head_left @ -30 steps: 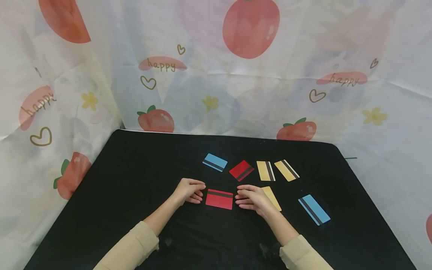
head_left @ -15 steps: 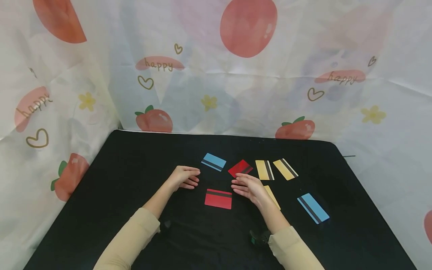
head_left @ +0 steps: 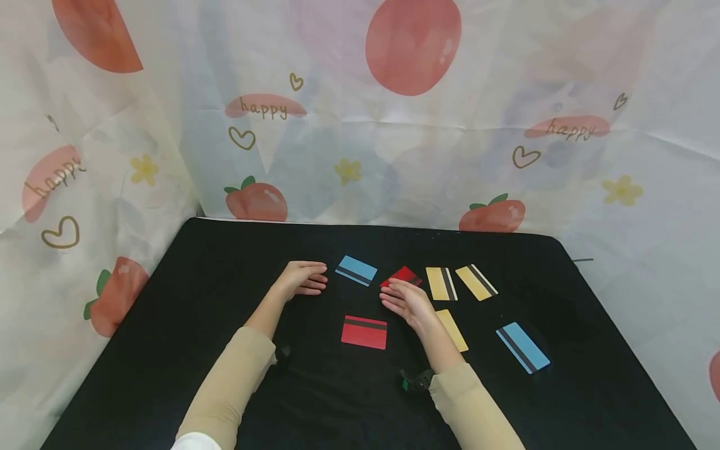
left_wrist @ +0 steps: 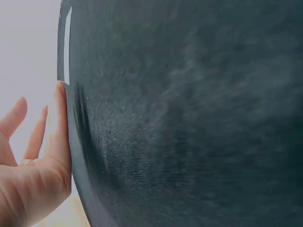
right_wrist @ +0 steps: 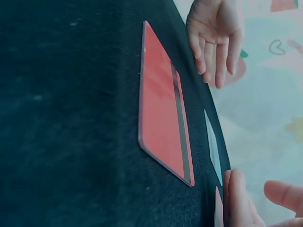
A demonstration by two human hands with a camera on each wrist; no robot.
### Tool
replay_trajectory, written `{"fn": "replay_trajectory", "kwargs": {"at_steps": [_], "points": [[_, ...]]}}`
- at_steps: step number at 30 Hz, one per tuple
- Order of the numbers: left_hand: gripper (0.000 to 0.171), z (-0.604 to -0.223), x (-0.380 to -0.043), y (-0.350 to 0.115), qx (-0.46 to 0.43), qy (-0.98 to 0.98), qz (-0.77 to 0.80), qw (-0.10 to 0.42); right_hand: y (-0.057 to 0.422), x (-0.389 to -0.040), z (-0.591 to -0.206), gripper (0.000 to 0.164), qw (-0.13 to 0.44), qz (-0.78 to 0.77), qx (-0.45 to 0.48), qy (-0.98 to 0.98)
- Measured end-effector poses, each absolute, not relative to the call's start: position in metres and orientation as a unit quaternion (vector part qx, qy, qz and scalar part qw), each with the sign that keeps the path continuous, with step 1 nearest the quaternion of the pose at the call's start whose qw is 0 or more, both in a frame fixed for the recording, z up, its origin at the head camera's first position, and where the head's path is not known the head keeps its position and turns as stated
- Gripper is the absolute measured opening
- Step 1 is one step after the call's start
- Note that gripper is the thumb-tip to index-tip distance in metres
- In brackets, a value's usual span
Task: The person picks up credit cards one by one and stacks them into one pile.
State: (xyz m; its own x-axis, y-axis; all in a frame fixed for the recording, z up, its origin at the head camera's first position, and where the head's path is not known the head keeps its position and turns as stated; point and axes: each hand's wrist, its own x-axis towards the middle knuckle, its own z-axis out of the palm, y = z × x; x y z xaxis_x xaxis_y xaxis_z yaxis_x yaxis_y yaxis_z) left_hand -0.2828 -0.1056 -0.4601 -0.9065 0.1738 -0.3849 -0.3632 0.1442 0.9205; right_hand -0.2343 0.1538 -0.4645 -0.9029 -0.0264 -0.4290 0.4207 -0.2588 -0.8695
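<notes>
My left hand (head_left: pixel 304 278), fingers extended and holding nothing, is just left of a blue card (head_left: pixel 356 270) with a dark stripe. In the left wrist view this hand (left_wrist: pixel 40 165) is low beside the black tabletop, a pale card (left_wrist: pixel 67 52) beyond its fingertips. My right hand (head_left: pixel 407 303), also extended, overlaps the lower part of a tilted red card (head_left: pixel 408 273) in the head view. Between the forearms, nearer me, lies another red card (head_left: pixel 364 337) flat; it appears large in the right wrist view as a red card (right_wrist: pixel 163 99) with a dark stripe.
Two yellow cards (head_left: pixel 437 284) with stripes lie at the back right. A third yellow card (head_left: pixel 453 331) is partly behind the right wrist. Farther right lies another blue card (head_left: pixel 523 347). A fruit-printed curtain (head_left: pixel 349 137) hangs behind the black table (head_left: pixel 253 244).
Both hands have moved away from the sides of the near red card, toward the back of the table. The left has come beside the far blue card, the right over the far red one. The cards stay put.
</notes>
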Motion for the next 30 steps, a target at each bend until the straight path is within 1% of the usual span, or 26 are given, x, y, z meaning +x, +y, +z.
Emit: {"fn": "replay_trajectory", "kwargs": {"at_steps": [15,24,30], "points": [[0.038,-0.464,-0.311,-0.101,-0.118,0.707,0.675,0.177,0.145,-0.248,-0.467,0.045,0.153,-0.793,0.168,0.565],[0.041,-0.469,-0.320,-0.095,-0.121,0.691,0.687,0.187,0.142,-0.252,-0.460,0.049,0.155,-0.804,0.167,0.550],[0.043,-0.466,-0.323,-0.087,-0.113,0.689,0.688,0.196,0.145,-0.262,-0.478,0.054,0.147,-0.811,0.150,0.546]]}}
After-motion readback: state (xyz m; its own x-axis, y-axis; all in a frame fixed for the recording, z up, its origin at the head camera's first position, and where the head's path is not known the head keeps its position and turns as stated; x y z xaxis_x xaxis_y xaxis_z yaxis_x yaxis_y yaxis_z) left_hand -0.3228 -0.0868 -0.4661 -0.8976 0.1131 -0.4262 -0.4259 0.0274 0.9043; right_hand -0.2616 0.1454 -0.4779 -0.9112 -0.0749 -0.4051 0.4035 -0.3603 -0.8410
